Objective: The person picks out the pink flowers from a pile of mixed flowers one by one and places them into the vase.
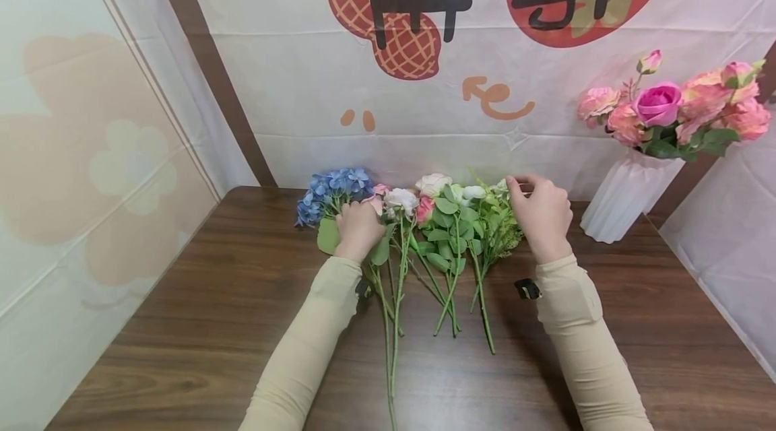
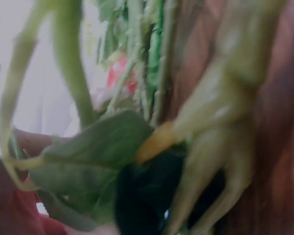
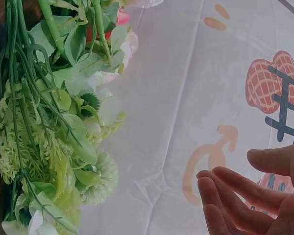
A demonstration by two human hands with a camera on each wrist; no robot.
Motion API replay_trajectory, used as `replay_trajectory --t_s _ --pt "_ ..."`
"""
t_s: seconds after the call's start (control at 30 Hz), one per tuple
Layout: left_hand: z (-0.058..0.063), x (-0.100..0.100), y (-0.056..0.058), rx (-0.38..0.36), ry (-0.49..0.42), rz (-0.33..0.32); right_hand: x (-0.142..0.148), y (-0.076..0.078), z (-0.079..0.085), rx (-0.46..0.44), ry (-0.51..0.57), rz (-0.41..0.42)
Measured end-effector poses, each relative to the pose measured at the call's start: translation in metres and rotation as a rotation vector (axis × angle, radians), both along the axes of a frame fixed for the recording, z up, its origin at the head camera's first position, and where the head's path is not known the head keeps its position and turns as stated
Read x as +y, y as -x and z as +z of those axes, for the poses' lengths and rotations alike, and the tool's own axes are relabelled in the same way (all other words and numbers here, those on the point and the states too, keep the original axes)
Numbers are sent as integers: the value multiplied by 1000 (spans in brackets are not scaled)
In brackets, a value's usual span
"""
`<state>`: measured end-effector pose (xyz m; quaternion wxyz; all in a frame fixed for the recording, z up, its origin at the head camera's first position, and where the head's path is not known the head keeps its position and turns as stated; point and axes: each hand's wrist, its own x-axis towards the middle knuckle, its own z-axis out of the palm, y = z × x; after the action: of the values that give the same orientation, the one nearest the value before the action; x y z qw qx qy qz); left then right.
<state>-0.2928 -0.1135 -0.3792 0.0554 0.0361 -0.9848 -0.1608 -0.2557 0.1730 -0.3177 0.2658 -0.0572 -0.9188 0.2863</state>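
In the head view, my left hand [image 1: 359,225] reaches in among artificial flowers, beside a blue hydrangea [image 1: 339,190] and against a pink flower [image 1: 374,203]. Its fingertips are hidden there. The left wrist view has a green leaf [image 2: 88,147] and a thick, blurred stem [image 2: 220,117] close to the lens. My right hand [image 1: 541,212] hovers at the right end of the row, by the leafy green sprays [image 1: 500,229]. Seen from the right wrist, its thumb and loosely bent fingers [image 3: 245,196] stand apart with nothing between them.
White roses [image 1: 402,201] and green stems [image 1: 394,350] lie across the brown wooden table [image 1: 200,323]. At the back right a white ribbed vase [image 1: 627,199] holds pink flowers [image 1: 659,104]. A printed cloth [image 1: 291,81] hangs behind the table.
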Motion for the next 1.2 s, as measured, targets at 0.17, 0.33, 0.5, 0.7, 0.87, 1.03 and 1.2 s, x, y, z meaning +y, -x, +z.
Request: replay_trajectory --t_s 0.17,0.33,0.5,0.7,0.87,1.03,1.2 --pt "-6 7 3 -12 20 11 0 -1 0 8 9 10" --pt "-9 10 8 -30 7 22 0 -1 0 -2 9 9" --pt "-12 9 14 -37 3 45 0 0 -1 -10 7 14" --pt "-15 5 16 -89 0 87 -2 0 -3 4 -5 23" --pt "-16 4 18 -79 -89 110 -2 1 -3 0 -9 18" --pt "-16 3 18 -61 -150 133 -2 0 -2 -11 -4 16" --pt "-16 1 18 -65 -232 147 -1 1 -2 -17 -3 14"
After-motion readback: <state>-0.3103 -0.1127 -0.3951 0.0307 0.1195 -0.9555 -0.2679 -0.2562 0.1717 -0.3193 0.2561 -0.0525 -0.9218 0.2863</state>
